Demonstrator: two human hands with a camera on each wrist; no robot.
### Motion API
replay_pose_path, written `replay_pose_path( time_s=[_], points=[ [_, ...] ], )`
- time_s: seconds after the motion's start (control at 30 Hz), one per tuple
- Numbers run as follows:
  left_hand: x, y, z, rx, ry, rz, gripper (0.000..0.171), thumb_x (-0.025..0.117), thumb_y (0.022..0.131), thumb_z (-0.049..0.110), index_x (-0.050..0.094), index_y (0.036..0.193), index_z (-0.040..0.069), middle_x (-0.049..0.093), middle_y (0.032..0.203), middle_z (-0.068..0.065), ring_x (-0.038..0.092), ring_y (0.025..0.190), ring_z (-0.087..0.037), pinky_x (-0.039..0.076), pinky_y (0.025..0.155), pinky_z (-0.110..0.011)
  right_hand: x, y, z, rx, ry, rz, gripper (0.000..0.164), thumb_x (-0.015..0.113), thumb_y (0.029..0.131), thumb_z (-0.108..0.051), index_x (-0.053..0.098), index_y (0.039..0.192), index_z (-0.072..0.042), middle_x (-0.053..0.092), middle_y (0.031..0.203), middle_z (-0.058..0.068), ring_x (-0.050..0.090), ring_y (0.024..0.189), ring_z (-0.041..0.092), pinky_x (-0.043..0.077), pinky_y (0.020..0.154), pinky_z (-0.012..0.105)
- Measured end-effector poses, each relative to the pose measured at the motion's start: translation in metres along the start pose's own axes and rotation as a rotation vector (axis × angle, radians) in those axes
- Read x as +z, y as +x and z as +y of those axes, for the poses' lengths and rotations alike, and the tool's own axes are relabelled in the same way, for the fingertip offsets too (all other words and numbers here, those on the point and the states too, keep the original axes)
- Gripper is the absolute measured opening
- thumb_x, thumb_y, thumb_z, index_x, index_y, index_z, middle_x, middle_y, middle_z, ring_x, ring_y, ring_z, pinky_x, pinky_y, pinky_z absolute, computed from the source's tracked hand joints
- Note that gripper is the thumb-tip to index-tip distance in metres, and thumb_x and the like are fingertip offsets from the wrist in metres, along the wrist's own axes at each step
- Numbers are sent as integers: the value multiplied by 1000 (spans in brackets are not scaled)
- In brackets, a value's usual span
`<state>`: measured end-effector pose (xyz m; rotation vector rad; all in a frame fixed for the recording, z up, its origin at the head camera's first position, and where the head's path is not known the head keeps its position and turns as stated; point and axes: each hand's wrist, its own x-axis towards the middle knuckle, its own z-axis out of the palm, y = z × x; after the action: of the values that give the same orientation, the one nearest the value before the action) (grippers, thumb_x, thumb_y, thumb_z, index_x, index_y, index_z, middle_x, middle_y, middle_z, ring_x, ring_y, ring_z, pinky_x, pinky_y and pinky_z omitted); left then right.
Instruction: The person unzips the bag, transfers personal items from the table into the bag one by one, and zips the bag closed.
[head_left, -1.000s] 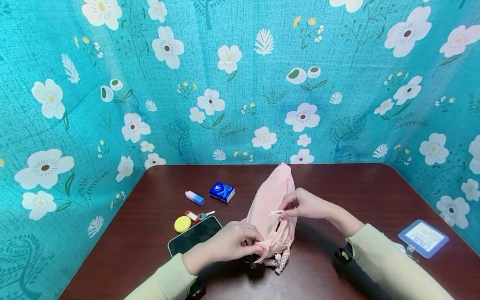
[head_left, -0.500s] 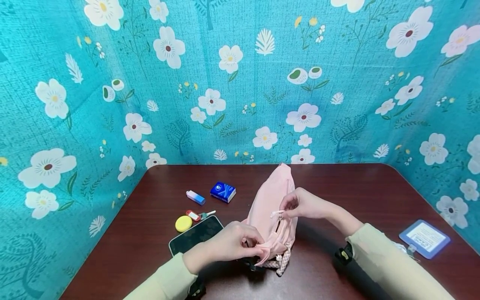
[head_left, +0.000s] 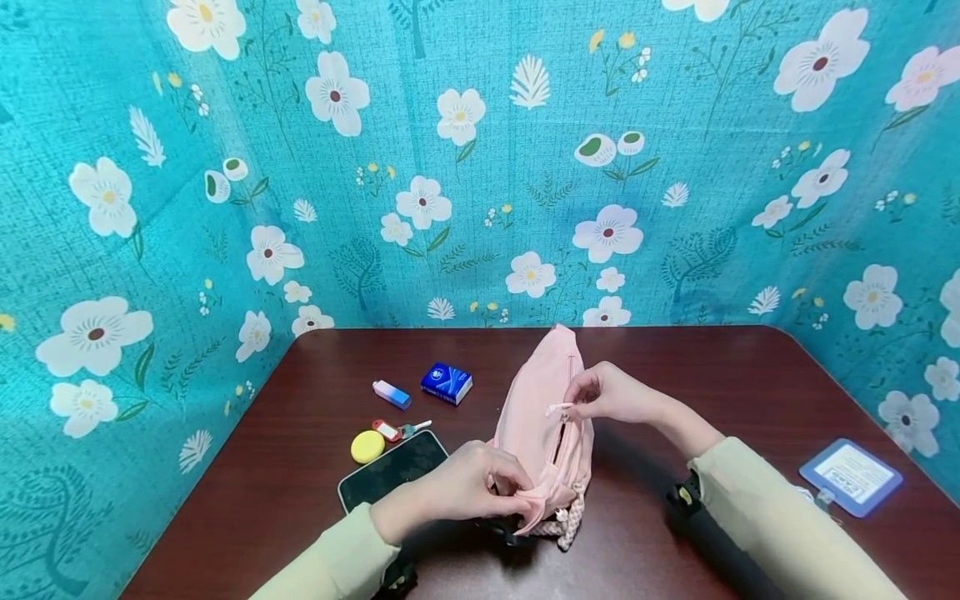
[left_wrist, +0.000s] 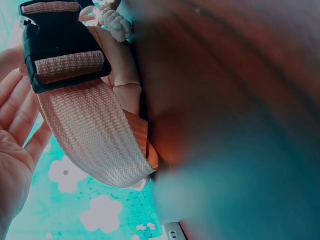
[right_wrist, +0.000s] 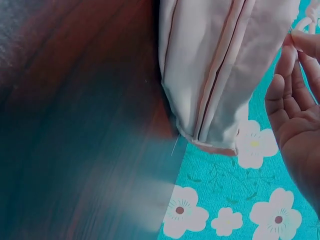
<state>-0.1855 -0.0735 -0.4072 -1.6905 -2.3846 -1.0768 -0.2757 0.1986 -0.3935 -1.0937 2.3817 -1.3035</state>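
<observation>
A pink fabric bag (head_left: 531,392) lies lengthwise on the table, its zip partly undone as a dark slit. My left hand (head_left: 478,483) pinches the fabric at the bag's near end. Between thumb and fingers, my right hand (head_left: 618,393) pinches the white cord pull (head_left: 557,409) of the zip. A braided cord (head_left: 572,521) hangs at the near end. In the left wrist view, a black buckle (left_wrist: 67,47) and a pink webbing strap (left_wrist: 95,132) hang beside my left hand. The bag's far end shows in the right wrist view, with a seam (right_wrist: 212,95) along it.
Left of the bag lie a phone (head_left: 390,471), partly behind my left arm, a yellow round case (head_left: 367,447), a key (head_left: 415,428) with a red tag (head_left: 386,430), a pink-blue stick (head_left: 392,394) and a blue tissue pack (head_left: 447,383). A blue card holder (head_left: 851,477) lies far right.
My right hand has moved slightly toward the far end with the zip pull, and the dark slit has grown longer. The left hand keeps its pinch on the near end.
</observation>
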Motion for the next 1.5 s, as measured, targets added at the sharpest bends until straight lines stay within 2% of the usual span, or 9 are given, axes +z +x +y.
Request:
replay_pose_path(
  time_s=[0.17, 0.37, 0.67, 0.83, 1.07, 1.23, 1.5],
  points=[
    [1, 1, 2, 25, 22, -8, 10, 65, 82, 32, 68, 83, 22, 58, 76, 21, 48, 67, 14, 41, 70, -14, -8, 0, -4, 22, -9, 64, 6, 68, 77, -2, 68, 82, -4, 64, 72, 10, 57, 62, 25, 48, 57, 28],
    [3, 0, 4, 16, 1, -16, 11, 65, 82, 32, 69, 83, 22, 58, 76, 21, 49, 67, 15, 41, 72, -15, -15, 0, -14, 47, -3, 135, 8, 67, 77, 2, 66, 85, 4, 63, 76, 20, 55, 63, 18, 48, 59, 27],
    [4, -1, 7, 23, 22, -29, 11, 64, 82, 34, 68, 85, 24, 58, 77, 22, 48, 68, 15, 38, 77, -15, -29, 11, 21, 129, -123, 256, 6, 71, 77, -12, 68, 80, -9, 64, 71, 7, 54, 60, 14, 45, 54, 26],
    [4, -2, 9, 51, 38, -35, 10, 65, 82, 32, 68, 85, 23, 58, 78, 21, 50, 67, 12, 38, 74, -12, -35, 16, 31, 168, -204, 344, 5, 70, 78, -14, 67, 82, -11, 64, 73, 3, 56, 64, 16, 45, 56, 29],
    [4, -2, 9, 73, 64, -26, 11, 66, 81, 33, 69, 85, 23, 59, 78, 21, 52, 67, 10, 37, 81, -18, -36, 17, 39, 201, -337, 449, 5, 67, 81, -17, 67, 82, -13, 64, 74, -3, 57, 69, 15, 46, 62, 33],
    [4, -1, 9, 79, 76, -27, 11, 65, 81, 32, 69, 85, 23, 60, 80, 21, 52, 67, 11, 37, 81, -18, -37, 20, 44, 220, -391, 478, 5, 68, 81, -18, 67, 83, -13, 65, 76, -2, 58, 73, 15, 45, 66, 35],
    [4, -1, 9, 50, 61, -51, 11, 65, 81, 33, 68, 84, 22, 58, 77, 21, 52, 66, 9, 38, 72, -11, -36, 23, 46, 234, -326, 448, 6, 68, 79, -16, 67, 83, -11, 64, 75, -2, 58, 71, 15, 46, 61, 32]
  ],
)
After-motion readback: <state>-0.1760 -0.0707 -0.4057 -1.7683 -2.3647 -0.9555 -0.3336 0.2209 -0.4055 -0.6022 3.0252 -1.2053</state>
